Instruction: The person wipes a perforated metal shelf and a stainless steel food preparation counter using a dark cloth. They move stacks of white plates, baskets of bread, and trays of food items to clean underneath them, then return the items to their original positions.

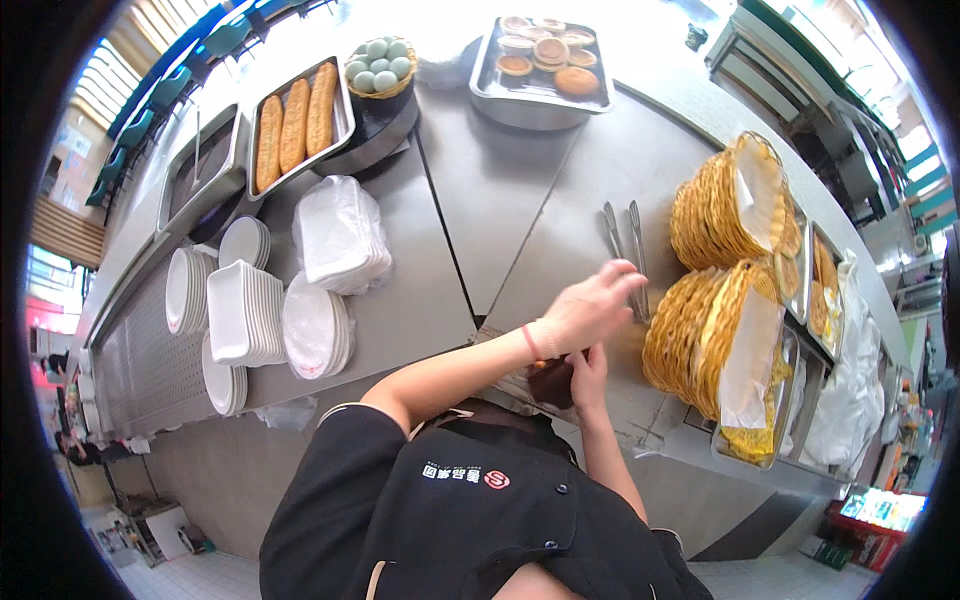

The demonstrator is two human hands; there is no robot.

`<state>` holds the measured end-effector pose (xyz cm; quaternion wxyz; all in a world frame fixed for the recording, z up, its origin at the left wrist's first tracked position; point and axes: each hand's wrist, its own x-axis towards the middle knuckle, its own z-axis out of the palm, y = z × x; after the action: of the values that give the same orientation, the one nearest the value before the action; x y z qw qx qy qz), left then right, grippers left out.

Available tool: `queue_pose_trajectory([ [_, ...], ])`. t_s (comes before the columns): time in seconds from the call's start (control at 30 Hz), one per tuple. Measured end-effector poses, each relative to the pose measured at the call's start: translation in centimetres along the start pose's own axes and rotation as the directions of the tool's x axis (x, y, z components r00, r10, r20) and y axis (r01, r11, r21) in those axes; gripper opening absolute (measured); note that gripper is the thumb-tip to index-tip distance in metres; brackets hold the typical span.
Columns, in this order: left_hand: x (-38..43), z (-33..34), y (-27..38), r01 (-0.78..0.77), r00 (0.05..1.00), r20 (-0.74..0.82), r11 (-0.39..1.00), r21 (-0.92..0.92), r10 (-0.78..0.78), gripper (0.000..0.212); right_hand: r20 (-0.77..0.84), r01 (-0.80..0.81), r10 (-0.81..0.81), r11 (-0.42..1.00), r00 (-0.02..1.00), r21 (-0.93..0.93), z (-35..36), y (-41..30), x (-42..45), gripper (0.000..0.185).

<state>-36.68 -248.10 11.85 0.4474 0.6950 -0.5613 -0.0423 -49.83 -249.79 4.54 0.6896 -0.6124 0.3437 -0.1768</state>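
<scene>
My left hand (592,309) is blurred and stretches across the front of me to the right, its fingers over a pair of metal tongs (639,244) lying on the steel counter. Whether it touches the tongs cannot be told, and its palm is hidden. Below it, my right hand (590,379) grips the edge of a dark brown, soft-looking item (551,384) close to my body. Something small and orange shows at that item's upper edge, and the left forearm hides part of it. Right of my hands stand woven basket trays (686,341) with white paper liners, nested on edge.
At left are stacked white plates (244,319) and wrapped plates (341,232). Behind them sit fried dough sticks (296,127) on a tray and a basket of pale eggs (382,64). A metal tray (540,101) of round pastries stands at the back. A second basket stack (720,214) is farther right.
</scene>
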Motion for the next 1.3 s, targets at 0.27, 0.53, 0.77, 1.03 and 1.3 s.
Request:
queue_pose_trajectory([
  [0.27, -3.3, -9.6, -10.1, 0.438, 0.745, -0.345, 0.809, -0.391, -0.571, 0.029, -0.049, 0.545, -0.627, 0.710, 0.777, -0.447, 7.4, -7.7, 12.3, 0.063],
  [0.53, 7.1, -7.4, -25.6, 0.439, 0.819, -0.364, 0.893, -0.098, -0.443, 0.032, 0.268, 0.467, -0.541, 0.271, 0.797, -0.842, 11.8, -1.8, 20.8, 0.077],
  [0.77, 10.2, -10.2, -28.6, 0.444, 0.345, -0.316, 0.451, -0.774, -0.884, 0.032, 0.251, 0.440, -0.514, 0.289, 0.821, -0.850, 12.8, -2.2, 22.9, 0.068],
  [1.03, -6.5, -9.9, -12.9, 0.493, 0.652, -0.208, 0.616, -0.614, -0.729, 0.019, 0.305, 0.541, -0.638, 0.210, 0.707, -0.814, 18.1, -2.7, 31.7, 0.052],
  [1.3, -20.4, -17.8, -7.2, 0.610, 0.179, -0.719, 0.650, -0.454, -0.671, 0.015, 0.665, 0.882, -0.620, 0.099, 0.417, -0.461, 32.4, -2.0, 26.6, 0.047],
])
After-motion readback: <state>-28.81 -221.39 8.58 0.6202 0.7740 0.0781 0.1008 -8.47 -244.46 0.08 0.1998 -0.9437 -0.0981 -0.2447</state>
